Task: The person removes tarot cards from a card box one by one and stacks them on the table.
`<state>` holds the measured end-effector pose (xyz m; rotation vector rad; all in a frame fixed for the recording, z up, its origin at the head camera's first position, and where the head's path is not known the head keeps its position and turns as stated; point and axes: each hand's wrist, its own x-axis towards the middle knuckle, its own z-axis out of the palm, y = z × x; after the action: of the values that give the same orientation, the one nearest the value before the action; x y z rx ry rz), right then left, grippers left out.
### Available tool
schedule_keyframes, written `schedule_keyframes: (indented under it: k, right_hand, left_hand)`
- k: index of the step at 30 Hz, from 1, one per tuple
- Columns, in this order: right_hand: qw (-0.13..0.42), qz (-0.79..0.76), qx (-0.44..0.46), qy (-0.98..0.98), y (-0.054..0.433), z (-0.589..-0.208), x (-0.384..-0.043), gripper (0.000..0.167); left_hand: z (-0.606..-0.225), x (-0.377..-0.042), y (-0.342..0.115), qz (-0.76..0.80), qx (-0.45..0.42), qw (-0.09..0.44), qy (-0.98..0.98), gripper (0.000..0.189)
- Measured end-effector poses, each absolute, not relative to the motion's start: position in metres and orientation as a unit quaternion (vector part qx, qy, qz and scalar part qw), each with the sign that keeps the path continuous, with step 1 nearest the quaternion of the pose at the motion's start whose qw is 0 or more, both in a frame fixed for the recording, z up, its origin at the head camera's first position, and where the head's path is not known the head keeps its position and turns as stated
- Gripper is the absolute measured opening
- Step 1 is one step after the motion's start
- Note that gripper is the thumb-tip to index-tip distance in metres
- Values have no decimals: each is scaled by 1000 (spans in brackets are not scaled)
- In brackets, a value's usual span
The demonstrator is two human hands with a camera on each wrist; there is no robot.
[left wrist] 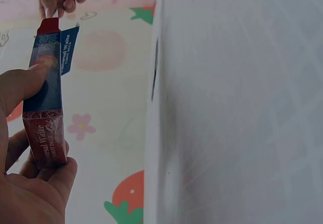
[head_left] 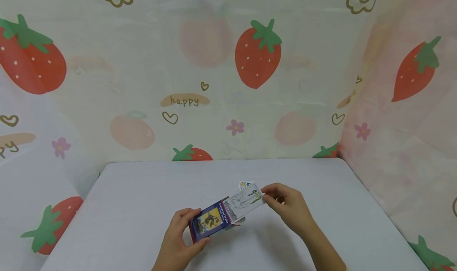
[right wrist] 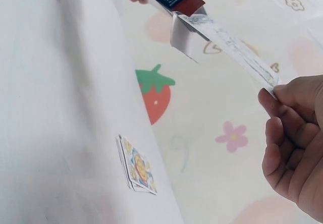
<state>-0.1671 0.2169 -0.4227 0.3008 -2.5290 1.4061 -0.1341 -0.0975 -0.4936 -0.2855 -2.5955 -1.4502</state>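
Left hand (head_left: 176, 236) grips the box (head_left: 210, 221), right hand (head_left: 287, 202) pinches the card (head_left: 244, 202); I'd keep 'em lined up so edges don't snag.

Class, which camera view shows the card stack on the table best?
The right wrist view: the card stack lies unobstructed. The head view shows only part, behind the held card; the left wrist, none.
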Motion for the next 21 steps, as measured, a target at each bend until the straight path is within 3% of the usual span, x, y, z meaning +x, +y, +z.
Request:
schedule_keyframes:
  k: [21]
  right_hand:
    - [131,465,87,-871,234,-418,-175,13]
  left_hand:
    - [-496,-137,-98,-489,-82,67,-866,73]
